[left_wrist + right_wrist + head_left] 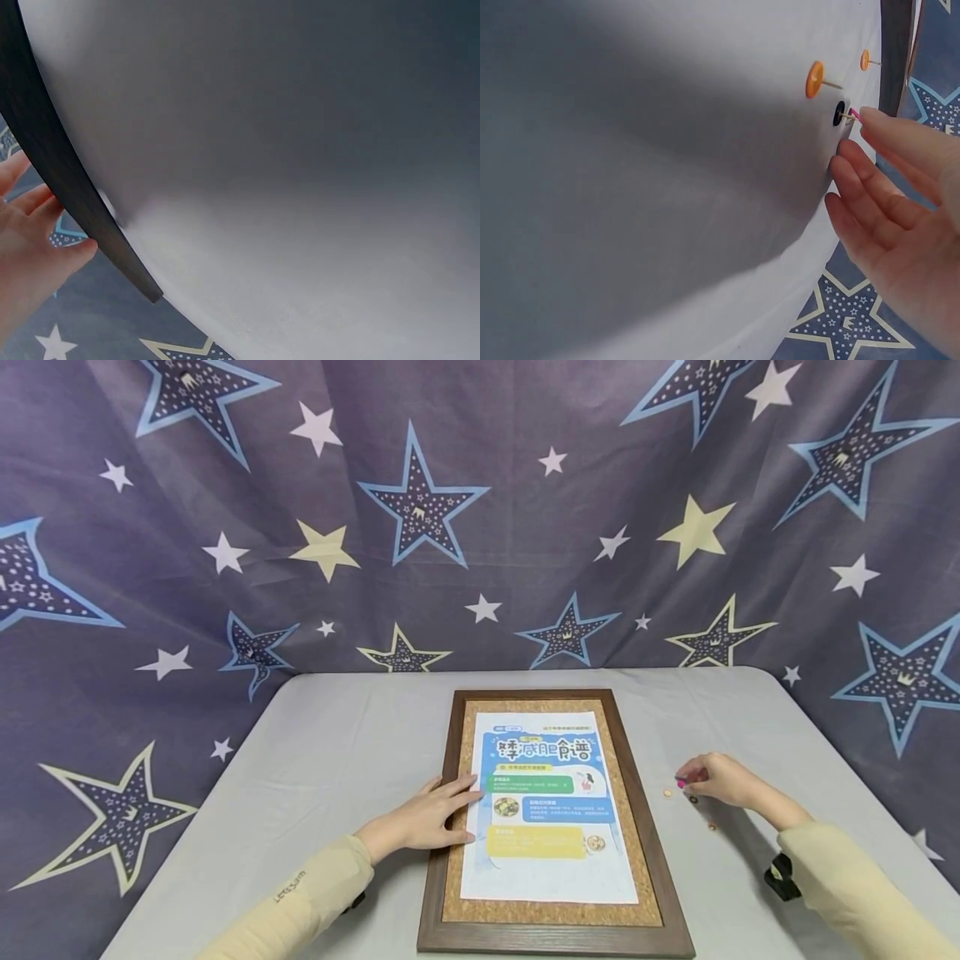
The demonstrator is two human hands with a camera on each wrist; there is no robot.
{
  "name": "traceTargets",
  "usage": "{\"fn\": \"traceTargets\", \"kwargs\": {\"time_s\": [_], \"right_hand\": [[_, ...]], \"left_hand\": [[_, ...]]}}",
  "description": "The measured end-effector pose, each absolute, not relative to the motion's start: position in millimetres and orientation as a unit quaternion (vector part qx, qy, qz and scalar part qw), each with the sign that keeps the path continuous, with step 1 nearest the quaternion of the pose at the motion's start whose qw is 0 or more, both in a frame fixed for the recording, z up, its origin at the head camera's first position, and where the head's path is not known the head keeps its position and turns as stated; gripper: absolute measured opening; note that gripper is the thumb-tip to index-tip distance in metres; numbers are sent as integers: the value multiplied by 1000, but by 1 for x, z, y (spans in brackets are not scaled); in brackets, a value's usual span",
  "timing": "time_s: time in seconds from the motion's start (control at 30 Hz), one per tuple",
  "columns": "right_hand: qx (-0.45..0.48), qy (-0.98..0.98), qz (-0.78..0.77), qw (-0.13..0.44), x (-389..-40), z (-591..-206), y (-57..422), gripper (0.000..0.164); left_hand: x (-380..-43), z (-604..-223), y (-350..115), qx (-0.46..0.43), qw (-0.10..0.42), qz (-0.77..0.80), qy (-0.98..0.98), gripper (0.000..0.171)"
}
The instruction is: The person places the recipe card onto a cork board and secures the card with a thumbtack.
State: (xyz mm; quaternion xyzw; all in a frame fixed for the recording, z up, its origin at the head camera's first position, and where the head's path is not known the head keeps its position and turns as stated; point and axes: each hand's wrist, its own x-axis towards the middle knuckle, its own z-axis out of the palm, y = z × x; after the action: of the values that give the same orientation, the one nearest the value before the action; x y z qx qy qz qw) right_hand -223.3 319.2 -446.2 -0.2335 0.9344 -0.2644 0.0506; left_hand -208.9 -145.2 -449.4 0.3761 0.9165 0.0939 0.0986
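A cork board (551, 911) in a brown wooden frame lies on the table, with a printed poster (551, 881) on it. My left hand (426, 817) rests across the board's left side, fingertips on the poster's edge; in the left wrist view the hand (34, 240) shows beside the dark frame (79, 187). Right of the board, my right hand (722, 779) pinches a pink thumbtack (681, 783) between thumb and index finger. Just by those fingertips lies a black thumbtack (839, 113). Two orange thumbtacks, a nearer one (814, 79) and a farther one (865, 60), lie point up.
The grey-white tablecloth (322, 760) covers the table around the board. Behind and at both sides hangs a dark curtain (480, 577) printed with stars. A black wrist device (782, 877) sits under the right sleeve (847, 868).
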Motion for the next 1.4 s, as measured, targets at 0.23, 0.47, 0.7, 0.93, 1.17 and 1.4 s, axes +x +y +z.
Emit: {"fn": "traceTargets", "kwargs": {"time_s": [0.23,0.47,0.7,0.93,1.17,1.4], "right_hand": [[-228,935,-267,55,-224,-448,317,10],[-229,935,-268,49,-225,-451,315,5],[-225,936,-266,49,-227,-452,314,4],[-230,936,-261,51,-229,-447,309,7],[-233,936,-258,55,-236,-439,301,9],[-232,937,-255,53,-244,-428,284,8]], "left_hand": [[-209,-450,-146,377,99,95,916,63],[-209,-450,-145,375,98,91,917,63],[-209,-450,-145,376,98,89,917,63],[-209,-451,-145,377,95,87,917,63],[-208,-449,-144,375,100,84,918,63],[-208,-448,-144,372,103,83,919,63]]}}
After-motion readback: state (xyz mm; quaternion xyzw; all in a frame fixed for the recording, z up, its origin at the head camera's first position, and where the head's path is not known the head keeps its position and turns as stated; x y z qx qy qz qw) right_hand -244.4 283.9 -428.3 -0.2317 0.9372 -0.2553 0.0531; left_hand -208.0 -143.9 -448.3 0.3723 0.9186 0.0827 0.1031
